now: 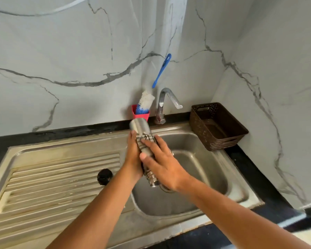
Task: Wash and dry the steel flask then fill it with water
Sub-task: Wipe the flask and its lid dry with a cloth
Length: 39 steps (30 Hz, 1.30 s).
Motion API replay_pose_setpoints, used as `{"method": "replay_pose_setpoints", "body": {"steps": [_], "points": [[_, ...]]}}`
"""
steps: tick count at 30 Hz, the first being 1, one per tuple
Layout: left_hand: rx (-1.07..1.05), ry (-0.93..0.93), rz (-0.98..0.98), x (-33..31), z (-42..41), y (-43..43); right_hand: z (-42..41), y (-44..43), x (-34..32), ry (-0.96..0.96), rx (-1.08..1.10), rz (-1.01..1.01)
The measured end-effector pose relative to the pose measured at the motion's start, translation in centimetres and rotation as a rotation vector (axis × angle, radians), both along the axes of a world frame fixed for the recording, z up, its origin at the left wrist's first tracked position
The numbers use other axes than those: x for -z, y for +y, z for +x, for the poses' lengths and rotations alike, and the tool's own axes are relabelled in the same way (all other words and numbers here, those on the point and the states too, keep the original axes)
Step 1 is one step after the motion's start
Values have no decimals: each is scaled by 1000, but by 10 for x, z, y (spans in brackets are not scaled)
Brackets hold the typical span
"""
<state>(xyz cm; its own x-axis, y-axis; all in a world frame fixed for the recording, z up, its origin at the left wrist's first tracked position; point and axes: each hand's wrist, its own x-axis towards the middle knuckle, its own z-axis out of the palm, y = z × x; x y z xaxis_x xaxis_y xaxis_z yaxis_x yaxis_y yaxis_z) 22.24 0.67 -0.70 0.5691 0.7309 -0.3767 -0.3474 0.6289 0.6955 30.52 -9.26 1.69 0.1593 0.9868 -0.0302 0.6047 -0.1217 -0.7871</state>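
Note:
A steel flask (140, 126) is held above the sink basin (201, 169), its base pointing away from me and its threaded neck toward me. A striped grey cloth (146, 141) is wrapped around its middle. My left hand (133, 157) grips the flask from the left side. My right hand (160, 162) curls over the cloth and flask from the right, thumb on the steel body. No water runs from the tap (167, 101).
A round black cap (104, 176) lies on the ribbed draining board (61, 178). A red holder (140, 115) with a blue-handled bottle brush (161, 71) stands behind the sink. A brown plastic basket (217, 125) sits at the right on the black counter (269, 191).

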Motion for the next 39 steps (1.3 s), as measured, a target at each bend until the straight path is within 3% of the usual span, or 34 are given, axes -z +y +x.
{"method": "replay_pose_setpoints", "body": {"steps": [5,9,13,16,20,26,30,32,34,37,39], "points": [[260,-106,-28,9,24,-35,46,51,-7,191,334,-77],[130,-105,-148,23,20,-5,29,17,0,416,250,-67],[34,-95,-255,47,14,22,6,-7,10,256,64,-88],[159,-124,-244,31,21,-5,28,26,3,182,205,-55],[264,-119,-166,15,31,-21,58,46,-7,363,355,-82],[126,13,-274,35,17,18,11,-2,13,357,116,-102],[239,-35,-211,11,23,-15,48,41,7,179,309,-66],[281,-24,-172,5,28,-20,66,52,-1,282,426,-88],[248,-23,-203,11,31,-9,63,41,-2,402,386,-62],[150,26,-265,24,26,12,20,5,10,271,169,-84],[188,16,-281,28,22,15,5,-3,18,260,155,-98]]}}
